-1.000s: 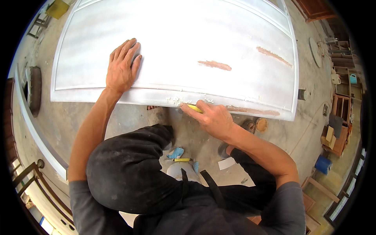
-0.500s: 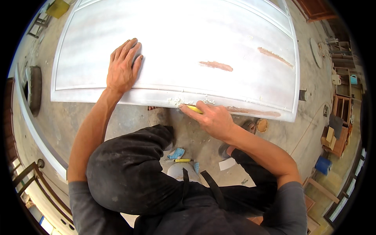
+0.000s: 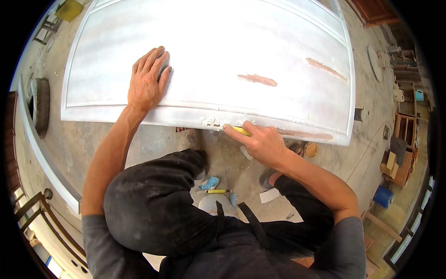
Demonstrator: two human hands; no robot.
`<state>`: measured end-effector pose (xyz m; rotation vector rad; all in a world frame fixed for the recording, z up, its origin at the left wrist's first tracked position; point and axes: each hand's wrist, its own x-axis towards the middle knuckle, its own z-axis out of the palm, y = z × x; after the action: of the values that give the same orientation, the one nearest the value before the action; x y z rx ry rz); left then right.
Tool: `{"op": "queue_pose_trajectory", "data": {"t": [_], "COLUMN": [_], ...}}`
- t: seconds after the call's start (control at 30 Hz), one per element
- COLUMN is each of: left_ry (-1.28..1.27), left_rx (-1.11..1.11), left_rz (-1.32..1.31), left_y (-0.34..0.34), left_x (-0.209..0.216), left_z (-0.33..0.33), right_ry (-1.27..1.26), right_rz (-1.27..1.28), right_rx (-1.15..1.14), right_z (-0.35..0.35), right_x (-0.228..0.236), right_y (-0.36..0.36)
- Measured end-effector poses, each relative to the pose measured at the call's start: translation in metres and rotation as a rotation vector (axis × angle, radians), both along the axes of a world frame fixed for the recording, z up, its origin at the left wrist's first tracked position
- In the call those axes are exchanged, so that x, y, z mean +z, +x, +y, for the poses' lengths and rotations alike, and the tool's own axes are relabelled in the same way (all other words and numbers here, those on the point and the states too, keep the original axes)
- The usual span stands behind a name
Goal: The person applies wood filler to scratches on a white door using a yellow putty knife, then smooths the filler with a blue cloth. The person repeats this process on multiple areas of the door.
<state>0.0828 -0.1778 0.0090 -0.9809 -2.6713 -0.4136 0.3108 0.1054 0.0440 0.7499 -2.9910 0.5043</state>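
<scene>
A large white-painted panel (image 3: 186, 60) with a raised border lies in front of me, like a door or furniture panel. My left hand (image 3: 147, 83) rests flat on it near the front left, fingers stretched out. At the front edge, my right hand (image 3: 261, 142) is closed round a yellow-handled scraper (image 3: 240, 131); its working end is hidden by my fingers. Pale paint shavings (image 3: 213, 121) lie on the edge strip just left of that hand. Brown bare patches show on the panel, one in the middle (image 3: 258, 80), one at the right (image 3: 325, 68) and one along the front edge (image 3: 304, 134).
Between my legs stands a pale bucket (image 3: 214, 203) with a yellow tool (image 3: 216, 190) and a blue packet (image 3: 210, 182) by it. A round tin (image 3: 311, 149) sits under the panel's right side. Wooden furniture parts (image 3: 397, 162) and a blue container (image 3: 383, 196) stand at the right.
My right hand has slid a little to the right along the front edge with the scraper. The left hand stays almost in place on the panel.
</scene>
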Motion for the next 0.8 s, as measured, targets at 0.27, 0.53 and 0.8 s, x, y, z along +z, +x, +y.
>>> {"op": "queue_pose_trajectory", "data": {"t": [0.27,0.53,0.8], "left_ry": [-0.019,-0.001,0.003], "left_rx": [0.015,0.004,-0.003], "left_rz": [0.000,-0.009,-0.003], "left_y": [0.000,0.000,-0.001], "left_x": [-0.002,-0.002,-0.002], "left_z": [-0.001,0.000,0.001], "right_ry": [-0.020,0.008,0.034], "right_rz": [-0.001,-0.004,-0.005], "right_rx": [-0.003,-0.018,-0.043], "right_z": [0.001,0.001,-0.009], "right_x": [0.002,0.007,0.006], "right_y": [-0.001,-0.001,-0.005]}}
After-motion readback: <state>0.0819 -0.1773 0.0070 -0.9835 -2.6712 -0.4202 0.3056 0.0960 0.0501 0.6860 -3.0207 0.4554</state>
